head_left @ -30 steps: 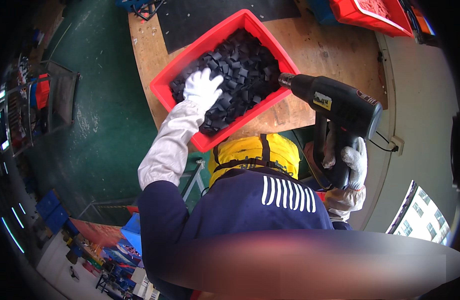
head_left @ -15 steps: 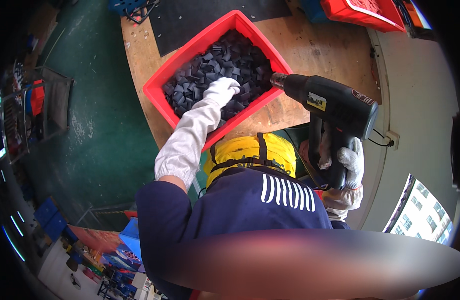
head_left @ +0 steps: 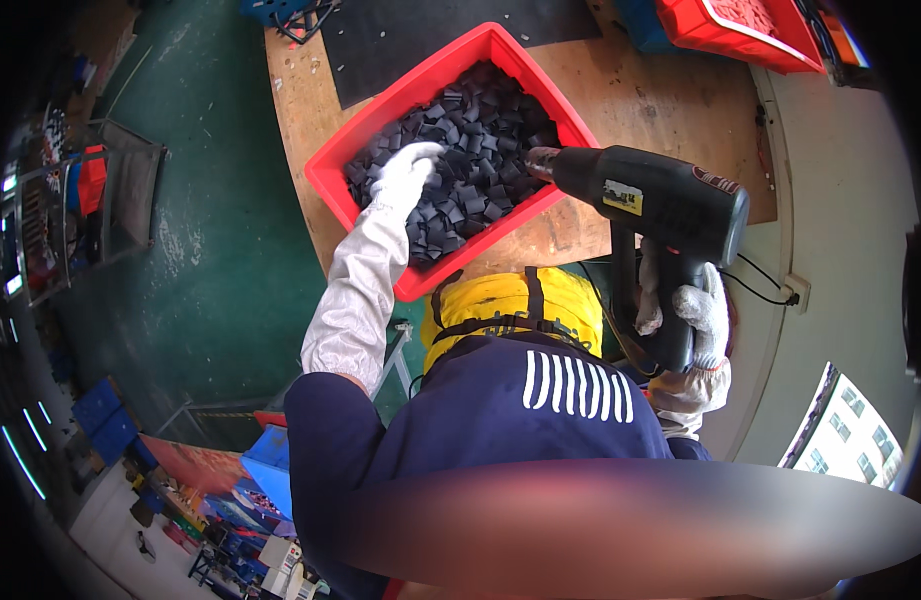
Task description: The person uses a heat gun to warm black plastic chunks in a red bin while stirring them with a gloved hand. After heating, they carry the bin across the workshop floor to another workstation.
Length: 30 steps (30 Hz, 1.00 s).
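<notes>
A: How were the two hands set?

B: The left hand (head_left: 408, 172), white-gloved, was over the black pieces (head_left: 472, 195), above the frame's centre. Its fingers reached rightward, a little bent; I couldn't tell whether they pinched anything. The right hand (head_left: 708, 312), right of centre, was wrapped round the handle of a black heat gun (head_left: 665, 200).

A: And the gun's aim?

B: Leftward. Its metal nozzle (head_left: 542, 163) poked past the right wall of the red bin (head_left: 577, 112), towards the pieces and that left hand.

A: So a burn was the worry?

B: I'd say so, if it was running, which I couldn't tell. Had the left hand strayed into its line, the glove might have scorched. Held too long on one spot, heat might have curled or stuck the pieces, and a nozzle resting on the wall could have softened it.

A: Anything farther out?

B: The bin's lower corner seemed to jut past the edge of the wooden table (head_left: 645, 115), so a hard push downward in the frame could have tipped it. At far right, a black cord (head_left: 758, 290) ran to a wall socket (head_left: 796, 292); if it fed the gun, a long reach might have tugged it.
</notes>
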Each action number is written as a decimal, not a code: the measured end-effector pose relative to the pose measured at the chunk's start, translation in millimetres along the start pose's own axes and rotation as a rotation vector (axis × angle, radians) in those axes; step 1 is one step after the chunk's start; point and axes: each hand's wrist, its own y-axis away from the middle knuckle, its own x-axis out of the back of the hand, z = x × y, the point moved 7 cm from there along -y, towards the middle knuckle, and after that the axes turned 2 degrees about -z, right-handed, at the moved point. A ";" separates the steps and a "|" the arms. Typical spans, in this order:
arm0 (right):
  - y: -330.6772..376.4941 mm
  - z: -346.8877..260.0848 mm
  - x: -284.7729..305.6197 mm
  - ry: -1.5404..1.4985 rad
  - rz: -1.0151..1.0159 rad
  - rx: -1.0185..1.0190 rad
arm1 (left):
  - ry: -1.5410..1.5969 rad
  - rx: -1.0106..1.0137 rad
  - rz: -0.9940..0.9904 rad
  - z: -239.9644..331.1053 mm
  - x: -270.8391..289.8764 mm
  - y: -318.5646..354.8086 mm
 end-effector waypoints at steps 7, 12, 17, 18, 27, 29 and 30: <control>-2.5 3.2 -3.3 -0.034 -0.007 -0.073 | -0.104 -0.069 0.258 33.9 58.5 22.8; -11.2 2.9 -31.7 -0.061 -0.165 -0.159 | -0.053 -0.025 0.257 12.9 68.0 32.5; -21.8 3.7 -37.1 0.055 -0.049 -0.082 | -0.184 -0.050 0.277 25.4 66.6 43.0; -22.0 4.2 -38.2 0.033 -0.071 -0.105 | -0.200 -0.045 0.277 30.8 66.2 45.5; -7.4 6.5 -10.0 0.058 -0.052 -0.203 | -0.885 -0.265 -0.144 92.7 2.0 53.6; -7.5 5.9 -1.1 0.072 -0.018 -0.199 | -1.123 -0.545 -0.451 104.2 -49.1 78.8; -7.1 7.3 4.0 0.064 -0.006 -0.188 | -1.192 -0.657 -0.548 94.4 -70.6 89.8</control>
